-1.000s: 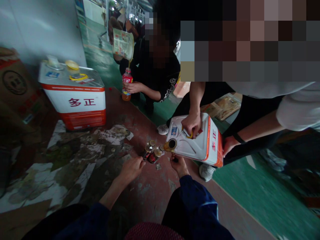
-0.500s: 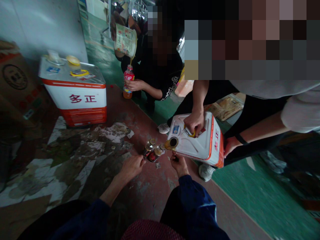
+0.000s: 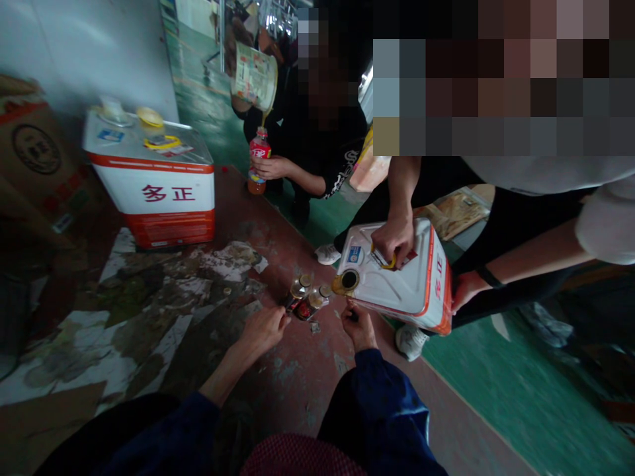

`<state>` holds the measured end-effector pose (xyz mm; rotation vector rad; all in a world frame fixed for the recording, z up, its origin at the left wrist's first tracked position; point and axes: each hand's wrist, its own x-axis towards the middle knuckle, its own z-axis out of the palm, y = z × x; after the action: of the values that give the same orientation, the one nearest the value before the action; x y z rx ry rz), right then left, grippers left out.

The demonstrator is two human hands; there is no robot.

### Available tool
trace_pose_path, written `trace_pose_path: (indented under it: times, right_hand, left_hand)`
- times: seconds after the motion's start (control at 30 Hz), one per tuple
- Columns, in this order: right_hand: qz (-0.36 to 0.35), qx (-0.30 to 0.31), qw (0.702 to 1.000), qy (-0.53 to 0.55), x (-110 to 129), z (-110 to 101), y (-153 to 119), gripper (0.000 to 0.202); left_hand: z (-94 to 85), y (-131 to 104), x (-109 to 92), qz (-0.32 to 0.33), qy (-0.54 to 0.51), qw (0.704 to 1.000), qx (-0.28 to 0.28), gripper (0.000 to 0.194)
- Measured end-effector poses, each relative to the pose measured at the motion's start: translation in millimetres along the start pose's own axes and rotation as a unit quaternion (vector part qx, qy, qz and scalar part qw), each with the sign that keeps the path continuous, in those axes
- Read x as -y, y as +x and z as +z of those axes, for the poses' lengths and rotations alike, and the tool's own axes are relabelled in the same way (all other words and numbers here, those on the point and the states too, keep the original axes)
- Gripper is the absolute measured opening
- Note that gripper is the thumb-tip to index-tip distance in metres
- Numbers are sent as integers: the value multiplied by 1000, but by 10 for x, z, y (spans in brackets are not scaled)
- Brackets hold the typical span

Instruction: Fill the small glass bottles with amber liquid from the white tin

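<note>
Two small clear bottles with dark labels stand side by side on the reddish floor. My left hand is closed just to their near left; whether its fingertips hold anything is hidden. My right hand is curled closed below the mouth of a white and orange metal tin, with a small dark spot between its fingers that I cannot make out. A co-worker's hand grips the tilted tin's top handle, and their other hand supports its base. Brownish residue coats the tin's spout corner.
Another tin stands at the left, lids on top, beside a cardboard box. Stained paper scraps litter the floor. Farther back, a second person tips a bucket into a red-labelled bottle.
The view has shifted slightly, moving the tins a little to the right in the picture. My hands and the two small bottles stay almost the same. Liquid still runs from the bucket behind.
</note>
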<state>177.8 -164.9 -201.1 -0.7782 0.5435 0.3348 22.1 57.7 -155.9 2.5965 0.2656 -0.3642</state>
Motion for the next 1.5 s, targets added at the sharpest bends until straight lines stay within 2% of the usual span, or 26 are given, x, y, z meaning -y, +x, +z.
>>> trace_pose_path:
  times: [0.57,0.77,0.9,1.13,1.3,1.5]
  right_hand:
    - [-57,-20,998,1,-27,75,-106,16]
    - [-78,-33,996,-3,-67,87,-157,24]
    - [-86,-37,996,-14,-102,93,-177,21]
    - [-92,-46,993,-60,-169,72,-100,32]
    - [-127,-78,985,-91,-251,37,-27,43]
    - [-161,-62,982,-83,-283,40,-11,31]
  left_hand:
    - [-30,-80,-47,1,-2,1000,2,30]
    - [-33,-103,-60,-1,-2,1000,4,29]
    - [-46,-104,-47,-4,-6,1000,8,29]
    - [-74,-109,-33,-4,-15,1000,9,29]
    - [-75,-110,-30,-4,-17,1000,10,30]
    - [-69,-87,-20,-3,-20,1000,6,30]
